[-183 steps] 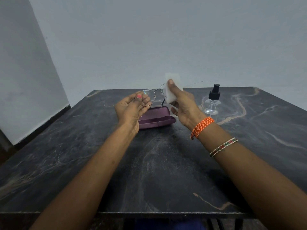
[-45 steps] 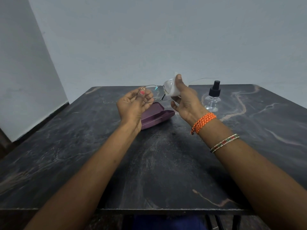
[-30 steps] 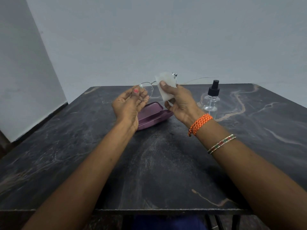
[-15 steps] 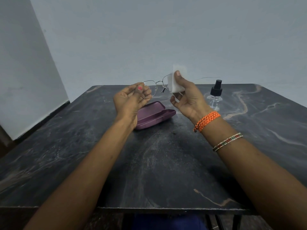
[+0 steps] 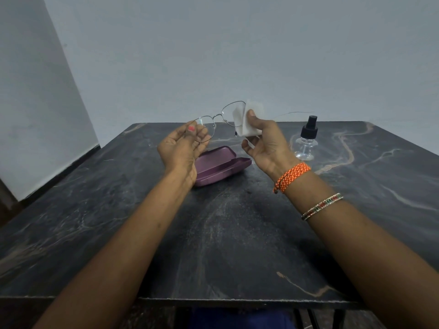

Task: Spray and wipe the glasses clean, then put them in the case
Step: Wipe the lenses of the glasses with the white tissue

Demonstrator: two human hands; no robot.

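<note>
Thin metal-framed glasses [image 5: 217, 117] are held up above the far half of the table. My left hand [image 5: 184, 146] pinches the left lens rim between thumb and fingers. My right hand [image 5: 264, 141] presses a folded white cloth [image 5: 248, 121] around the right lens, thumb on the near side. One thin temple arm sticks out to the right over the bottle. Below the hands, a purple glasses case [image 5: 219, 165] lies open on the dark marble table [image 5: 225, 233].
A small clear spray bottle [image 5: 306, 138] with a black nozzle stands to the right of my right hand. The table's near edge runs along the bottom. Pale walls stand behind and to the left.
The cloth has slid back and forth over the right lens. Both hands tilted and shifted the glasses slightly and now hold them a bit higher. Case and bottle stayed put.
</note>
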